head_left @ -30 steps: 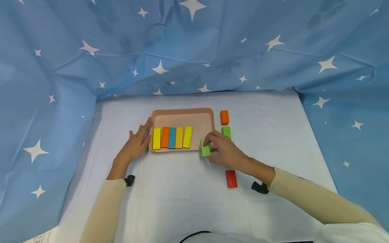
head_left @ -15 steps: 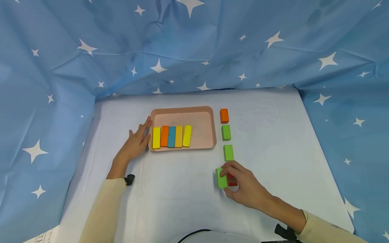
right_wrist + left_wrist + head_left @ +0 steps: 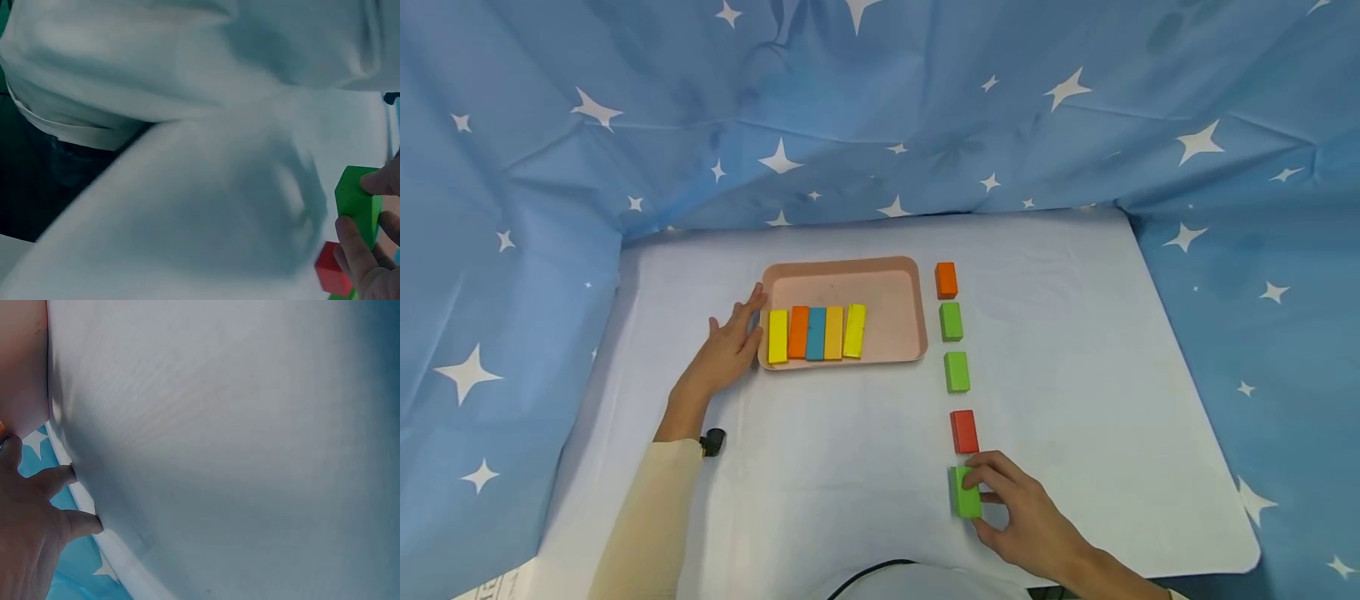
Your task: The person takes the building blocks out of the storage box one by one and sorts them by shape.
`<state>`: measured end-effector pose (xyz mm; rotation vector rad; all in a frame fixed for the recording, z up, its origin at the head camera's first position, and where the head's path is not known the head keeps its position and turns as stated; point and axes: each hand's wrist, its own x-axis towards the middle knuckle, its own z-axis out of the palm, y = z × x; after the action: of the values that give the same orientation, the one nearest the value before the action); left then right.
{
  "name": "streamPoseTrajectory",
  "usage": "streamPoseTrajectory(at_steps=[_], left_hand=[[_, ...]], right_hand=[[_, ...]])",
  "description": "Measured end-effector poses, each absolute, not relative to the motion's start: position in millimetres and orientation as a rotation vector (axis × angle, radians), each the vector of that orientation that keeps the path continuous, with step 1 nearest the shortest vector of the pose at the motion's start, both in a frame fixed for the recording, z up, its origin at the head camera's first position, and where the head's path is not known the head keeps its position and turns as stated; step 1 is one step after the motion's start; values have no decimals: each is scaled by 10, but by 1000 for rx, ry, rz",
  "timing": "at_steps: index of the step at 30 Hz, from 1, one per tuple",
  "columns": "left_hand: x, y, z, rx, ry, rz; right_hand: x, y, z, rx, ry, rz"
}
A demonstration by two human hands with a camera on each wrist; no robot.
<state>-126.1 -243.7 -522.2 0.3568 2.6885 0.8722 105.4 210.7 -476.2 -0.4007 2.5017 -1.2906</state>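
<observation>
My right hand [image 3: 1011, 508] pinches a green block [image 3: 965, 492] on the white table near its front edge, just below a red block [image 3: 964, 431]. The right wrist view shows the same green block [image 3: 357, 197] between my fingers [image 3: 354, 250], with the red block [image 3: 332, 270] beyond. Above the red block a column holds two green blocks [image 3: 957, 372] [image 3: 951, 321] and an orange block [image 3: 946, 280]. My left hand [image 3: 727, 342] rests flat on the table against the left rim of a pink tray [image 3: 887, 287]. A row of yellow, orange and blue bars [image 3: 816, 332] lies in the tray.
A blue star-patterned cloth [image 3: 880, 108] hangs behind and on both sides of the table [image 3: 835, 450]. The table's front edge [image 3: 1225, 567] runs close under my right hand. In the left wrist view, my left fingers [image 3: 59, 500] lie on white cloth.
My right hand carried the green block from the tray's front right corner down past the red block to the near end of the column. The left hand stayed put.
</observation>
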Motion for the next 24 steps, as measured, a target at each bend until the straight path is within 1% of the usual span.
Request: streamPoseTrajectory(at_steps=[12, 24], left_hand=[[-1253, -2454, -5183, 339, 2696, 864], [-1263, -2441, -5212, 358, 2700, 872]], right_hand=[[1087, 2187, -4915, -370, 2488, -1252], [1133, 2218, -4975, -428, 2495, -1186]])
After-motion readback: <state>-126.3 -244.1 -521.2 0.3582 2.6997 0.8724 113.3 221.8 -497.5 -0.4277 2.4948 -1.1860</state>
